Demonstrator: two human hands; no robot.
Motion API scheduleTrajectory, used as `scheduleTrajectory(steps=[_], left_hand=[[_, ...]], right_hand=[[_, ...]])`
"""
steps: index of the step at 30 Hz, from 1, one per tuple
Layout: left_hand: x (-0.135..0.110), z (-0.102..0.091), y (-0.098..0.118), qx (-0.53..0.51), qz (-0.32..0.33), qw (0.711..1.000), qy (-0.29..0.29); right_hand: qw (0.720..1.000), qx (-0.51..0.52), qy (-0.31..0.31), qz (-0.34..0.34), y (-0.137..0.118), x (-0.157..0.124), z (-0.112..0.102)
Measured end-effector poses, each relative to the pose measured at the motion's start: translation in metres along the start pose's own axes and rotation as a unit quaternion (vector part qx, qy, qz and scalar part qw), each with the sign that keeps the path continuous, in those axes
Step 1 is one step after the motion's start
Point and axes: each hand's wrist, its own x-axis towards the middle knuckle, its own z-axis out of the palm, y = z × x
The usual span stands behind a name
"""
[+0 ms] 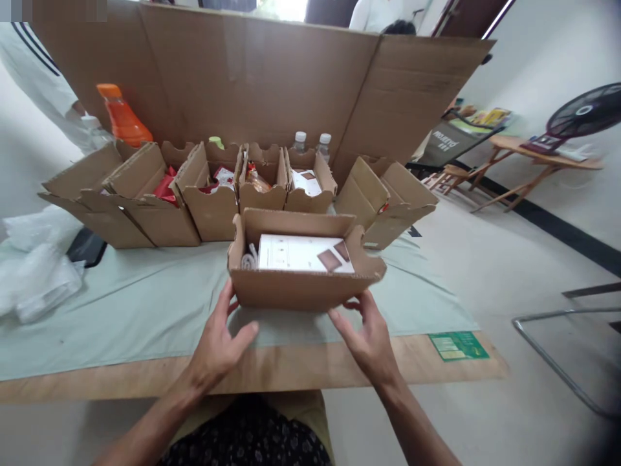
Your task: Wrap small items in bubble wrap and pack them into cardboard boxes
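In front of me is an open-topped cardboard box (301, 290), held at its two lower corners between my hands. Inside it lie a white printed carton (295, 252) with brown squares and, to the left, a coiled white cord (249, 259). My left hand (220, 336) has its fingers at the box's lower left corner, with the thumb apart. The fingers of my right hand (366, 336) curl at the lower right corner, partly hidden by the box. Whether the box rests on the cloth or is slightly raised, I cannot tell.
Several similar boxes (218, 217) stand in a row behind, some with packets inside. An orange bottle (125, 116) and a tall cardboard panel (252, 77) rise beyond them. Plastic wrap (43, 272) and a dark phone-like object (87, 248) lie left. A green card (458, 346) lies at the right edge.
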Motion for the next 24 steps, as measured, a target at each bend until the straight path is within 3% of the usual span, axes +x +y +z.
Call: scheduleTrajectory(steps=[2, 4, 6, 8, 11, 14, 17, 19, 22, 24], left_hand=[[-0.042, -0.02, -0.01, 0.002, -0.056, 0.998, 0.023], [-0.068, -0.046, -0.014, 0.008, -0.086, 0.995, 0.053], [-0.071, -0.069, -0.009, 0.013, -0.073, 0.994, 0.086], [-0.054, -0.077, 0.003, 0.016, -0.043, 0.992, 0.118], [-0.021, -0.054, 0.021, 0.012, 0.007, 0.991, 0.132], [-0.008, -0.011, 0.023, -0.001, 0.024, 0.997, 0.075], [-0.025, 0.023, 0.011, 0.008, 0.017, 1.0, -0.008], [-0.044, 0.033, 0.0, 0.027, 0.021, 0.999, -0.035], [-0.062, 0.034, -0.012, 0.043, 0.03, 0.998, -0.024], [-0.057, 0.031, -0.012, 0.044, 0.026, 0.999, -0.016]], right_hand=[[1.0, -0.004, 0.004, -0.005, -0.013, -0.03, -0.001], [0.999, 0.022, -0.025, -0.019, -0.03, -0.043, 0.009], [0.995, 0.057, -0.077, -0.028, -0.044, -0.035, 0.027], [0.99, 0.087, -0.113, -0.024, -0.051, -0.014, 0.043], [0.99, 0.11, -0.09, -0.002, -0.044, 0.015, 0.046], [0.997, 0.063, -0.012, 0.041, -0.021, 0.011, 0.02], [0.994, -0.016, 0.066, 0.084, 0.002, -0.028, -0.016], [0.989, -0.041, 0.104, 0.092, 0.011, -0.059, -0.03], [0.985, -0.025, 0.144, 0.091, 0.019, -0.097, -0.028], [0.983, 0.013, 0.161, 0.082, 0.026, -0.113, -0.018]])
